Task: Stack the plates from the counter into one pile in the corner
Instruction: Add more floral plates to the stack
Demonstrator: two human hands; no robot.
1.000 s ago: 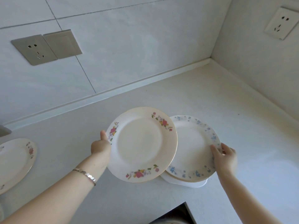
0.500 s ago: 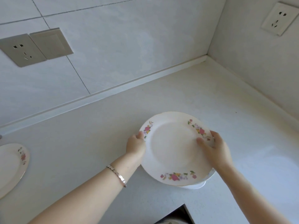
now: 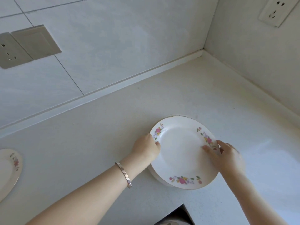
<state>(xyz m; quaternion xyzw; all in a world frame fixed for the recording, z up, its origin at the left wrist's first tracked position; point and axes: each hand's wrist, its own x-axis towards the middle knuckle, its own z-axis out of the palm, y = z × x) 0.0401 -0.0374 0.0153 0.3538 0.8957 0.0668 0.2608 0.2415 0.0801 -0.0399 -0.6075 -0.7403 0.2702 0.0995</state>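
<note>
Flowered plate (image 3: 181, 153), white with pink blossom sprays round its rim, is held between the two hands directly over a pile of plates (image 3: 156, 177), whose rims peep out beneath it on the left hand's side and at its far edge; whether it already rests on the pile or is a shade above it cannot be told. The left hand (image 3: 146, 150) grips the near-left rim, its thumb hooked over the top edge and its fingers hidden underneath. A metal link bracelet (image 3: 124, 174) circles that wrist. The right hand (image 3: 227, 157), somewhat blurred, pinches the opposite rim, its thumb laid on the plate's upper face beside a blossom spray and its fingers curled outside the edge. The pile stands on the pale tabletop (image 3: 97, 143), and the corner (image 3: 203, 51) where the two tiled walls meet lies beyond both hands, well apart from the pile. Far out past the left hand, at the frame's edge, a lone plate (image 3: 9, 169) of the same pattern lies flat on the tabletop. On the wall above the left hand are a grey socket (image 3: 9, 51) and a grey switch (image 3: 35, 42); a white socket (image 3: 276, 11) sits high above the right hand.
</note>
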